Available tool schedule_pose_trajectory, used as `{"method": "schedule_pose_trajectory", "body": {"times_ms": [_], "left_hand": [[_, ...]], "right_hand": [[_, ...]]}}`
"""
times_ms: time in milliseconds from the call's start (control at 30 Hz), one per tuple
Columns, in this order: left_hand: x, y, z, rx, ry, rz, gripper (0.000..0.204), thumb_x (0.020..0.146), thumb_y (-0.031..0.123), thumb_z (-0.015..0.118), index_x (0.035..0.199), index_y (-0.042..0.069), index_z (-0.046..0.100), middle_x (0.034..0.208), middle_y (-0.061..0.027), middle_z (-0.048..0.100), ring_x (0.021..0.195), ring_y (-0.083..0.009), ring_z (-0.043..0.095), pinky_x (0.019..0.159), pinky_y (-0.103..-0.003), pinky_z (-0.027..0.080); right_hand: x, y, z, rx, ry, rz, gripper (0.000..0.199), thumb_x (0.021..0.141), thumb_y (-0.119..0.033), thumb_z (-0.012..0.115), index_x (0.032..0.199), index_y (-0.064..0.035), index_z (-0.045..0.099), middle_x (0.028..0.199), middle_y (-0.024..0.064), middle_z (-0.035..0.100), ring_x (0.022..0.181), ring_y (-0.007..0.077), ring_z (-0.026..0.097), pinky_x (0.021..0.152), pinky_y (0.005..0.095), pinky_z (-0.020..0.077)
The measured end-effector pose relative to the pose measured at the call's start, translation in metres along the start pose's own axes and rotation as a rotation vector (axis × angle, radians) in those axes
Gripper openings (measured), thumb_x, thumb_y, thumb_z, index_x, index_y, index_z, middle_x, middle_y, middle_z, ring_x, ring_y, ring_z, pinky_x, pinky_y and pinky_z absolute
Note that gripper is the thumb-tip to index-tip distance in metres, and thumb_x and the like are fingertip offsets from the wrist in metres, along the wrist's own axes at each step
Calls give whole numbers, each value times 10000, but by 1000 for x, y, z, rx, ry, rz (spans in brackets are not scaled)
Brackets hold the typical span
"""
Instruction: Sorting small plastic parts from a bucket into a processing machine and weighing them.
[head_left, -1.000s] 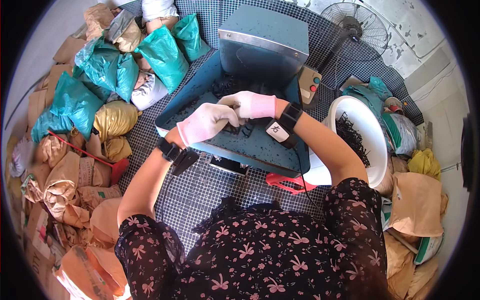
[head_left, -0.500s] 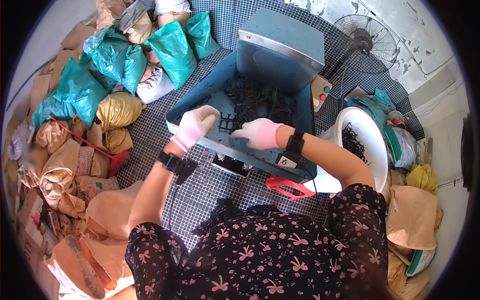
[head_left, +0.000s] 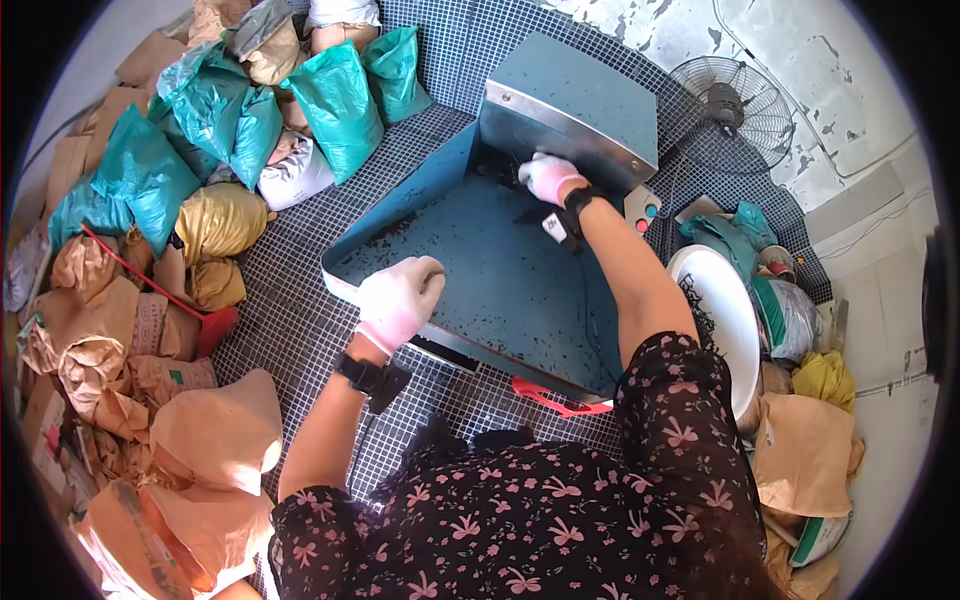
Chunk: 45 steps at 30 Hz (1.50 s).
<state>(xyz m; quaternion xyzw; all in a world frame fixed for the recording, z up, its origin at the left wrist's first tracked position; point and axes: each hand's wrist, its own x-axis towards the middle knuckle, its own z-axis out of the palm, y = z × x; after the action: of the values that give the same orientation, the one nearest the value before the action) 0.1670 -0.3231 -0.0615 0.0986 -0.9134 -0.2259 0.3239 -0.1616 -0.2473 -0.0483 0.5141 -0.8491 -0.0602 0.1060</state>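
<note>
My right hand [head_left: 548,178], in a white and pink glove, reaches to the back of the blue metal tray [head_left: 430,275], beside the dark opening under the hood. Its fingers are curled, and what they hold, if anything, is hidden. Dark pieces [head_left: 493,165] lie in shadow at that opening. Over the tray's front left rim is my gloved left hand [head_left: 400,298], its fingers closed against the thumb; I cannot make out anything in them. Small black crumbs dot the tray floor.
The machine's hood [head_left: 575,105] rises behind the tray, with buttons [head_left: 642,215] on its right. A white bucket [head_left: 735,330] with black pieces stands by my right arm. A floor fan [head_left: 732,108] stands far right. Bags [head_left: 155,180] crowd the left side; a red-handled dustpan [head_left: 215,328] is among them.
My right hand has moved from the tray's front to its back by the hood. The black pieces that covered the tray are gone from its middle. My left hand has shifted slightly nearer me.
</note>
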Motion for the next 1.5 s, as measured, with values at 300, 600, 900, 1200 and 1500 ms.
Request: {"method": "schedule_pose_trajectory", "body": {"times_ms": [300,600,900,1200,1500], "left_hand": [[-3,2,4,41,43,-49,94,745,138,584,784,60,619,705,-86,605,622,-246,601,572,-301,475],[-1,3,6,63,58,-36,101,745,149,586,779,59,618,709,-91,606,621,-250,601,569,-303,475],[-6,-2,4,102,80,-41,104,747,159,592,777,64,619,699,-88,599,610,-254,595,560,-314,471],[-9,-1,2,133,68,-60,112,753,164,581,772,60,617,693,-92,596,607,-259,594,559,-322,471],[-3,2,7,155,56,-39,142,761,194,575,785,61,619,719,-111,606,637,-283,596,588,-340,473]], "right_hand": [[6,8,-15,135,70,80,185,802,-206,500,926,-94,580,875,160,601,888,325,569,761,413,449],[0,11,-10,202,103,64,180,769,-188,534,902,-67,532,863,149,609,826,334,583,712,417,464],[-20,-30,5,231,-100,-26,139,741,-180,539,805,-76,606,866,143,620,878,313,580,773,375,458],[5,35,38,101,-5,310,408,739,-245,577,1122,-111,539,1164,151,513,1058,297,509,899,380,407],[-68,-23,-54,197,-104,-90,319,767,-246,524,1034,-80,574,1038,150,572,947,320,554,790,391,452]]}}
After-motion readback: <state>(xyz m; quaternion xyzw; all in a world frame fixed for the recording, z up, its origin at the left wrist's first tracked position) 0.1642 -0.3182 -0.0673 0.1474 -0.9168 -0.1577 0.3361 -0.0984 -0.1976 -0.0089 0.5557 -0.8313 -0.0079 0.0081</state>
